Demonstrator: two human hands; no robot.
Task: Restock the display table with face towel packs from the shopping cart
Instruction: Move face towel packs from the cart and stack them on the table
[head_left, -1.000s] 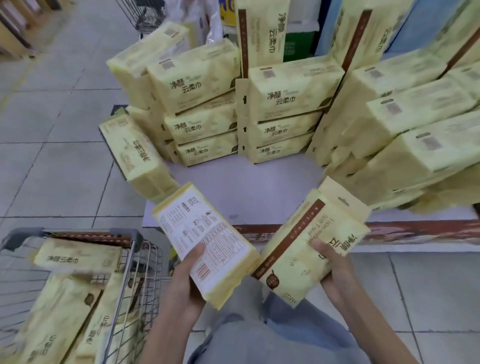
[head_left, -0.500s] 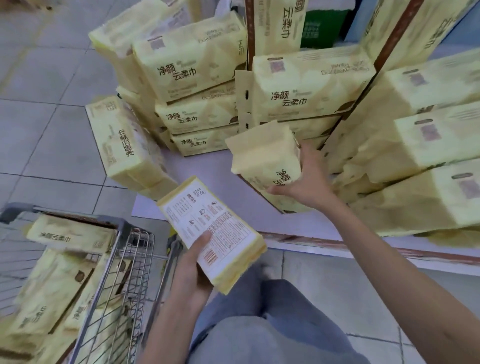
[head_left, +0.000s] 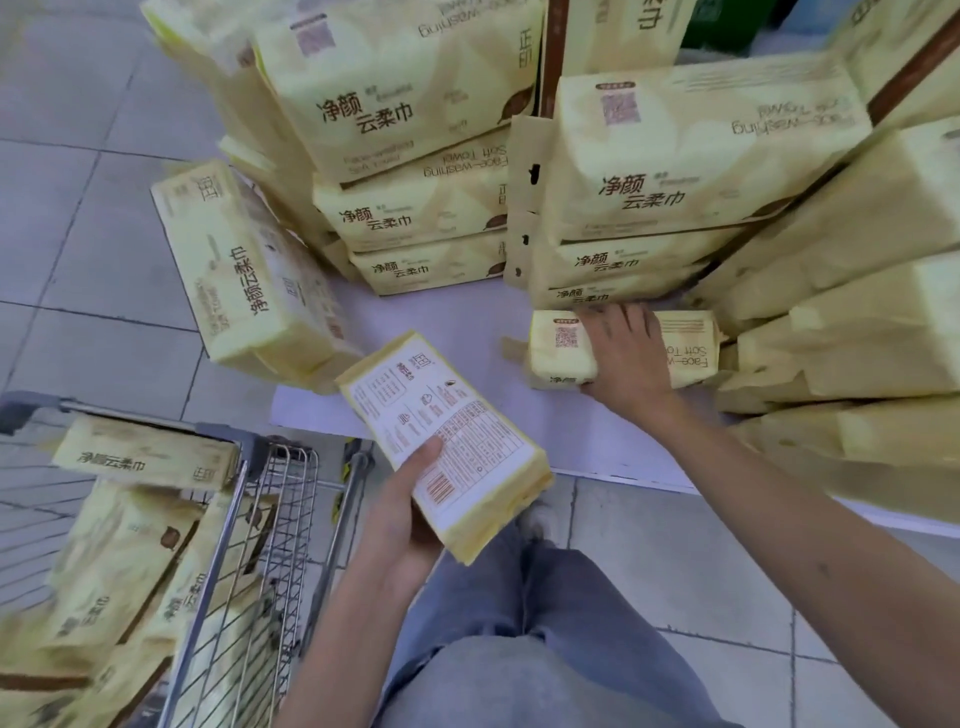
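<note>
Currently we press our right hand (head_left: 626, 358), palm down with fingers spread, on a towel pack (head_left: 566, 348) lying flat on the worktop (head_left: 457, 332), just in front of the middle stack (head_left: 665, 171); the hand rests on the pack rather than closing around it. Our left hand (head_left: 410, 514) grips a second pack (head_left: 441, 441) from below, thumb across its white printed back, held near the worktop's near edge. A further stack (head_left: 405, 156) stands far left, and one pack (head_left: 244, 275) leans at the left corner. The cart (head_left: 275, 525), near left, contains more packs (head_left: 145, 457).
</note>
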